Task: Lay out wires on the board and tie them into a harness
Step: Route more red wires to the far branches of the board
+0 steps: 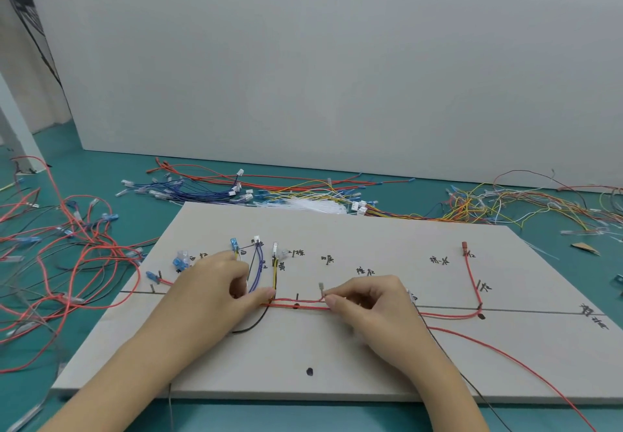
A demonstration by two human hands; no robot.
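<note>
1. Board (pixel 337 357) fills the lower centre of the frame on the teal desk (pixel 101 175), marked to guide routing
2. Left hand (pixel 215 286) pinches the red wires (pixel 296 305) at centre, likely anchoring them
3. Right hand (pixel 367 300) pinches their other end, pulling them taut

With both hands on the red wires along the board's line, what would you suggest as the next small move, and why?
Probably draw the red wires taut rightward with the right hand while the left hand pins them. They run between the two hands along the drawn line on the board, and no tie shows on them yet.
</note>
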